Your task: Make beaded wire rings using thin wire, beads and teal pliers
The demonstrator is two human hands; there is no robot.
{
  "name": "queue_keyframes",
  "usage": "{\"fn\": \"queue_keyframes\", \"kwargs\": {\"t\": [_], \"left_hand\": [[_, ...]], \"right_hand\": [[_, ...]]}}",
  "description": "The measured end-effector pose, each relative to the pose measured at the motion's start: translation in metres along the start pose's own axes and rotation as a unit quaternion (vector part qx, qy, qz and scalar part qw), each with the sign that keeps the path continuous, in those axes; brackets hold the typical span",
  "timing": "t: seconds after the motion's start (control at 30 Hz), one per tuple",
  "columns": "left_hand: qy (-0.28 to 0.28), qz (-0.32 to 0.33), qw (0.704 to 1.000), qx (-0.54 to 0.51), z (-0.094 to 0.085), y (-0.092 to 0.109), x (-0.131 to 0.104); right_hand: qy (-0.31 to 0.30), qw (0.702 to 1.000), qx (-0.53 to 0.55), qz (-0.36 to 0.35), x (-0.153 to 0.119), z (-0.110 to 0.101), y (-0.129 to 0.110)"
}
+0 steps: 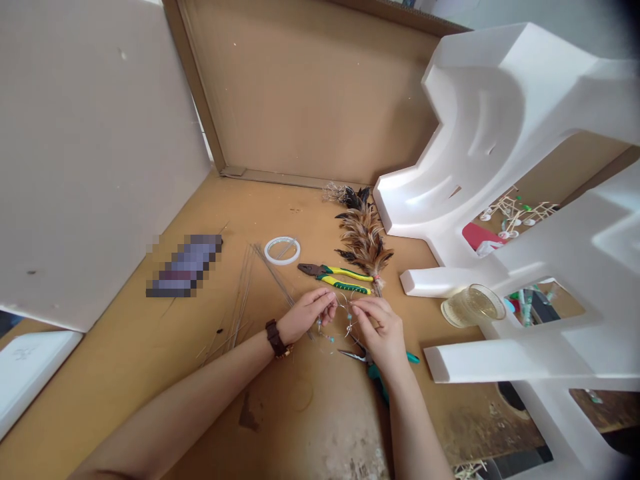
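A thin looped wire with small blue and clear beads (331,340) hangs between my two hands. My left hand (307,313), with a dark brown watch on the wrist, pinches its left side, fingers closed. Opposite it, my right hand (383,330) pinches the upper right part between thumb and fingers. Needle-nose pliers with teal handles (377,380) lie partly hidden under my right hand and forearm. Just beyond both hands are combination pliers with yellow and green grips (345,273). The fingertips hide where the wire is gripped.
A bundle of brown and black feathers (363,233) lies behind the pliers, near a white tape ring (283,251). Straight thin wires (243,293) are on the left. White foam packing (470,160) and a cup of liquid (473,307) stand right. Cardboard (310,87) rises behind.
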State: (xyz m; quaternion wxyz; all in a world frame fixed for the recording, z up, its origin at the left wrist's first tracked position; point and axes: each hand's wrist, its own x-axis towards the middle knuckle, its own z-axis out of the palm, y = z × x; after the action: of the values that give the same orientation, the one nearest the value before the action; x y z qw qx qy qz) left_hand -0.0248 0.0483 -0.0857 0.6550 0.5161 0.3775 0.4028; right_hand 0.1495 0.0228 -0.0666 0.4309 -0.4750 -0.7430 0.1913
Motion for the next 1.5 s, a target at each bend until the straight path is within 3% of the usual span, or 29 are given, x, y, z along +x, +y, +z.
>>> {"fn": "queue_keyframes", "kwargs": {"t": [0.27, 0.5, 0.6, 0.67, 0.77, 0.83, 1.0, 1.5], "left_hand": [[-0.006, -0.036, 0.999, 0.011, -0.002, -0.005, 0.002], [-0.020, -0.051, 0.998, 0.031, 0.001, -0.005, 0.001], [-0.024, -0.063, 0.997, 0.043, 0.001, -0.004, 0.000], [-0.030, -0.066, 0.995, 0.064, 0.002, -0.004, -0.001], [-0.036, -0.045, 0.992, 0.111, 0.003, -0.006, -0.002], [-0.037, -0.030, 0.990, 0.136, 0.004, -0.007, -0.004], [-0.047, -0.013, 0.990, 0.136, 0.005, -0.005, -0.006], [-0.030, -0.019, 0.993, 0.114, 0.002, -0.009, -0.003]], "right_hand": [[-0.027, 0.987, -0.145, -0.069, -0.001, -0.008, -0.005], [-0.035, 0.983, -0.148, -0.101, 0.000, -0.011, -0.010], [0.000, 0.995, -0.083, -0.055, 0.000, -0.004, -0.007], [0.019, 0.999, -0.001, 0.026, 0.000, 0.002, -0.004], [0.025, 0.982, 0.111, 0.150, 0.000, 0.007, -0.001], [0.045, 0.975, 0.136, 0.171, -0.001, 0.008, -0.001], [0.143, 0.980, 0.081, 0.111, -0.003, 0.005, -0.001], [0.018, 0.999, 0.019, 0.026, -0.003, 0.001, -0.005]]}}
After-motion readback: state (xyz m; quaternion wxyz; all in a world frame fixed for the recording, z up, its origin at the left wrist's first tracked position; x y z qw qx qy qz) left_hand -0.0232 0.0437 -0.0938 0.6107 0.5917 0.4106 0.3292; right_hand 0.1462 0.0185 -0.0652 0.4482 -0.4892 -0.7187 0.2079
